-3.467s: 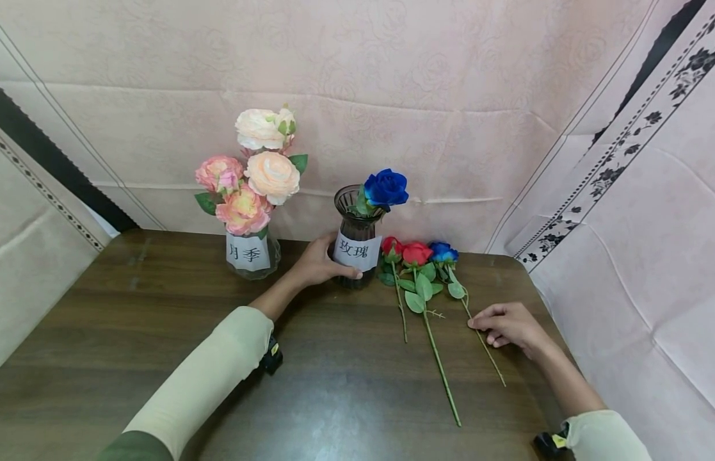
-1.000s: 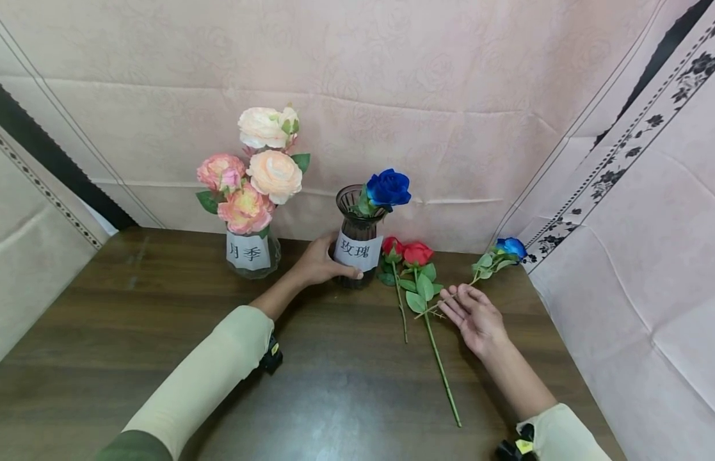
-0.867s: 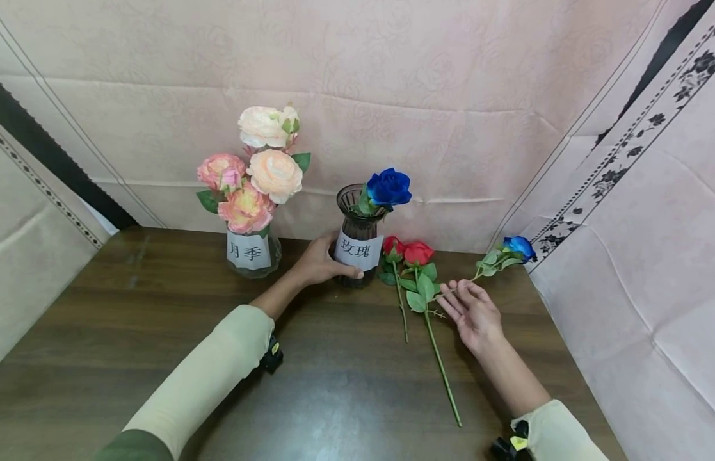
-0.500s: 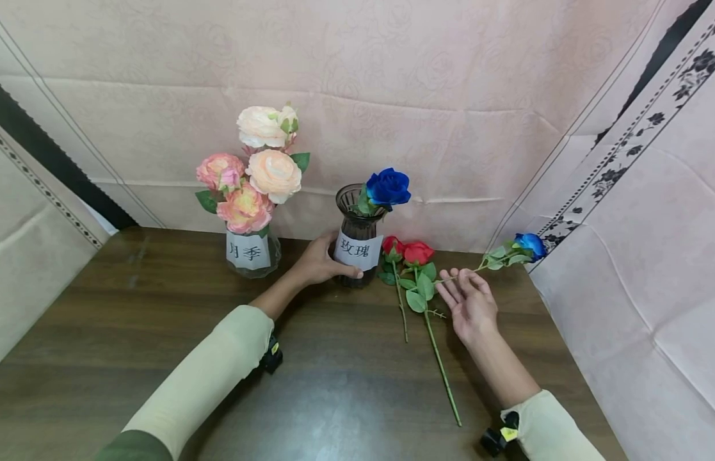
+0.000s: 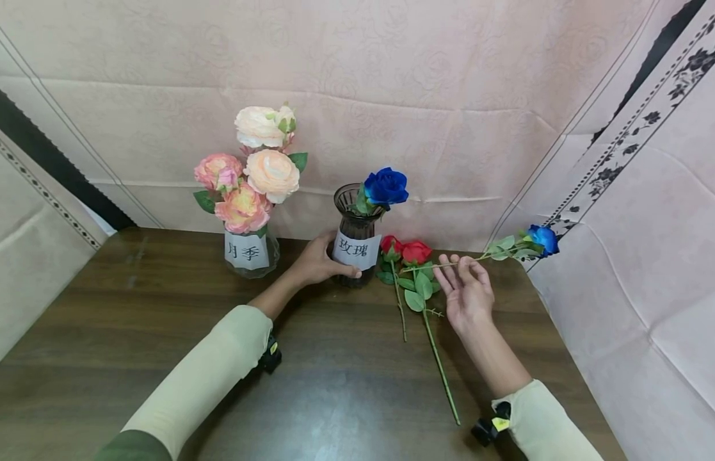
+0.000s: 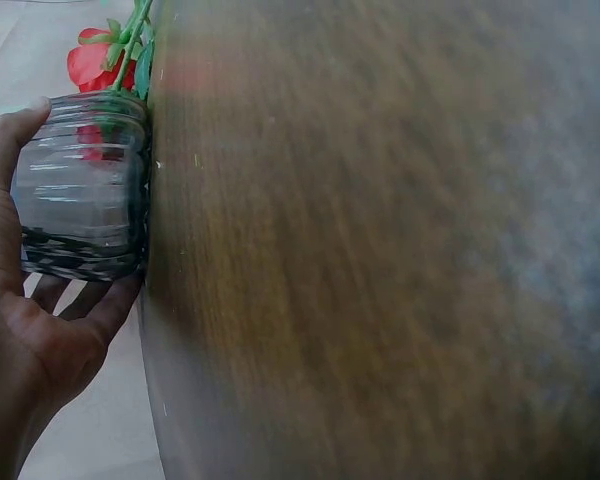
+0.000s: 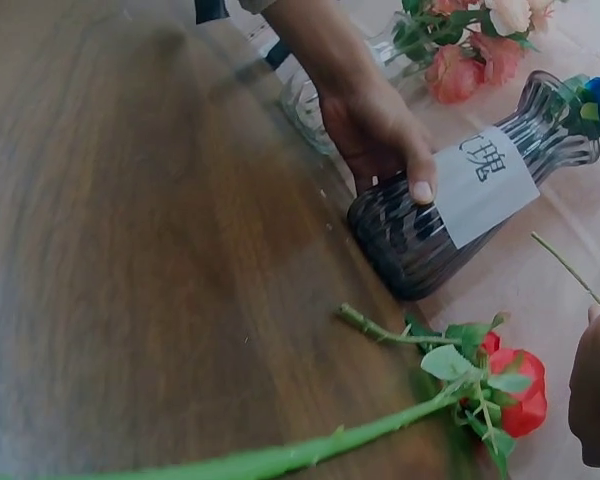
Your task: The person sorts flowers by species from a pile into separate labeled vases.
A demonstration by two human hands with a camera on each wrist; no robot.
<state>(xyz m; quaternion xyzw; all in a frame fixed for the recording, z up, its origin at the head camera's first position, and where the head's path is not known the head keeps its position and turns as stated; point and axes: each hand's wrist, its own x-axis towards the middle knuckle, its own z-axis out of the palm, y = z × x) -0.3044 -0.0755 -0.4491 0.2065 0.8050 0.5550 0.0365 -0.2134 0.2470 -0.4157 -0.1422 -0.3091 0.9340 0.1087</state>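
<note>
The left hand [image 5: 319, 261] wraps its fingers round the dark vase [image 5: 357, 251], most of them hidden behind it. The right hand [image 5: 466, 294] pinches a loose blue rose [image 5: 543, 240] by its stem; the right wrist view cuts both off, showing perhaps only a thumb. Creased pale cloth [image 5: 438, 70] hangs behind the wooden counter [image 5: 340, 390].
</note>
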